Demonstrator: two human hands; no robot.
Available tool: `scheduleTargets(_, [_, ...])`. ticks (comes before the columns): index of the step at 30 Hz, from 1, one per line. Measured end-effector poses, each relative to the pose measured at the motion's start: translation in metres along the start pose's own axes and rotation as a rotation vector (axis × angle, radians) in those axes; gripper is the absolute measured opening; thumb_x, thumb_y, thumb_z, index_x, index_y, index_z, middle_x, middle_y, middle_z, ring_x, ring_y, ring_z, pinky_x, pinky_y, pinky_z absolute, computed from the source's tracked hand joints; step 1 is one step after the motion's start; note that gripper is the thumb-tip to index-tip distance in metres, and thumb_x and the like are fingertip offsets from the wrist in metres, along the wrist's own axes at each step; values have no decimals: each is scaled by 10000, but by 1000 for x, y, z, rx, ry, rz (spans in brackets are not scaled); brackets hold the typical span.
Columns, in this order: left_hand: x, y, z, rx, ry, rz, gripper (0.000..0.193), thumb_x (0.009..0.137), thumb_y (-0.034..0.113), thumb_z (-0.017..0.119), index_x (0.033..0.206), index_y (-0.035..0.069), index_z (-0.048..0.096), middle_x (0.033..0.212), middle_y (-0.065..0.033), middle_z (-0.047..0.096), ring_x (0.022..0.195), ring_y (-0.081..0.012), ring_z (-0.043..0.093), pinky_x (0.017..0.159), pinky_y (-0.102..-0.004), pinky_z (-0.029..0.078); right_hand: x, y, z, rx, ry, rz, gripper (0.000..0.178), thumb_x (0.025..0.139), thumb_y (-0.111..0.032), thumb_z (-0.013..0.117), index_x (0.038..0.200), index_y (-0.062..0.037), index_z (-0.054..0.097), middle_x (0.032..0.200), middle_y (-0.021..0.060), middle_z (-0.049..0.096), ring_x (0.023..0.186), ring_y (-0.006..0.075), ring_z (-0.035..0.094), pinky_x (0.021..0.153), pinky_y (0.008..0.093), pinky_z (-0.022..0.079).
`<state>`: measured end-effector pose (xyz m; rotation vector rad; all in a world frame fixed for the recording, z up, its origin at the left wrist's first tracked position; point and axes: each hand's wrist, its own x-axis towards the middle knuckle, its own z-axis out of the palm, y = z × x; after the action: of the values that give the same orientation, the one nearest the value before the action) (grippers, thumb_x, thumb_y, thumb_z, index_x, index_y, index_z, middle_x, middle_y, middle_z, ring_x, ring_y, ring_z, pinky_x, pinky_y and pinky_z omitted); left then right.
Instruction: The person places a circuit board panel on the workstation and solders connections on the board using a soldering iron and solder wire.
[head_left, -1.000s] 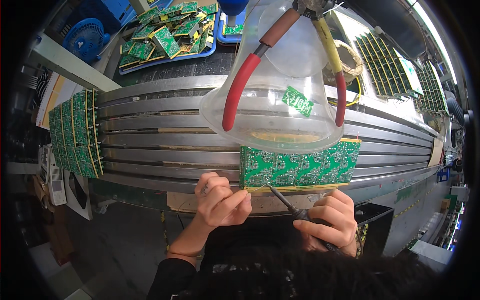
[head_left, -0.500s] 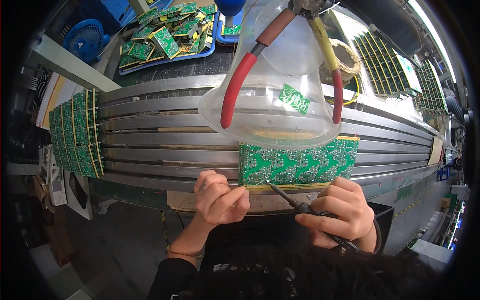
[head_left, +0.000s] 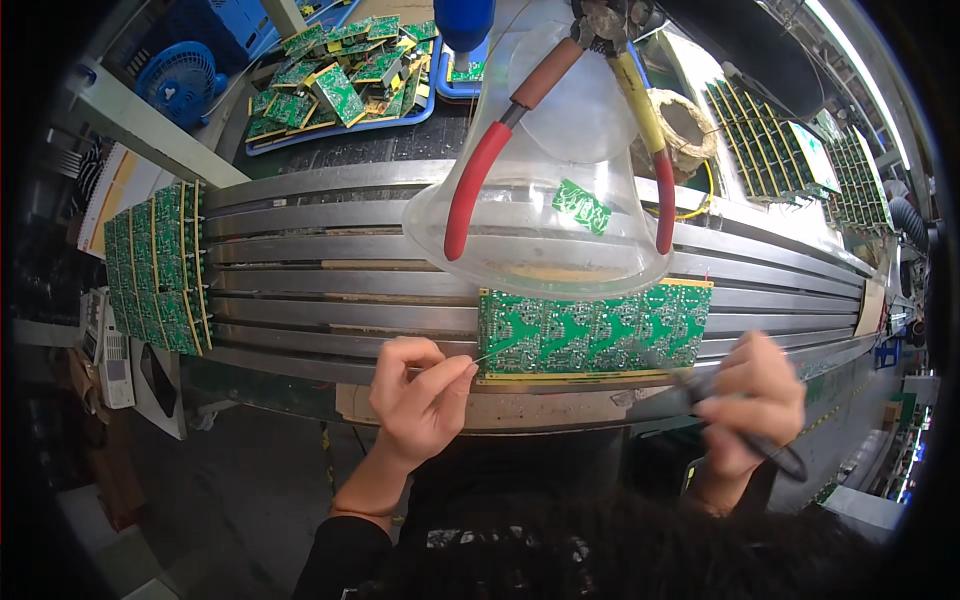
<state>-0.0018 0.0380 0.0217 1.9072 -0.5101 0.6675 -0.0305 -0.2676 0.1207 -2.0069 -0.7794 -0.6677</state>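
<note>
left hand (head_left: 420, 402) pinches solder wire (head_left: 492, 354) over circuit board panel (head_left: 597, 335), near edge of metal rails (head_left: 280, 312). right hand (head_left: 752, 400) grips blurred soldering iron (head_left: 697, 388).

Thin wire (head_left: 489, 355) overhangs the flat green circuit board (head_left: 597, 335); blurred iron (head_left: 697, 387) seems tilted.

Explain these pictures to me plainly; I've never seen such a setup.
There is no robot here: these are a person's bare hands. One wide fisheye camera on the person's head looks down, so straight edges bend. The left hand pinches a thin wire; the right hand, blurred, grips a dark pen-like tool. A green board lies on metal rails, partly behind a clear hood. More boards sit at the left.
</note>
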Motion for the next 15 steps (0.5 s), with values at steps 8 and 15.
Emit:
scheduleTargets(8, [2,0,-9,94,-67,22,200,725,-81,796,888,32,773,744,-25,554,640,-187,504,626,-309,450,-16,98,-39,-129,492,315,463,869,-65,475,1266,38,690,1112,159,698,885,192,596,793,324,469])
scheduleTargets(15, [37,1,-2,40,-50,220,193,718,-82,778,867,38,751,735,-27,559,652,-197,514,658,-326,458,8,133,-11,-419,373,175,329,858,-22,621,1164,-5,741,1046,138,718,885,250,650,818,341,508])
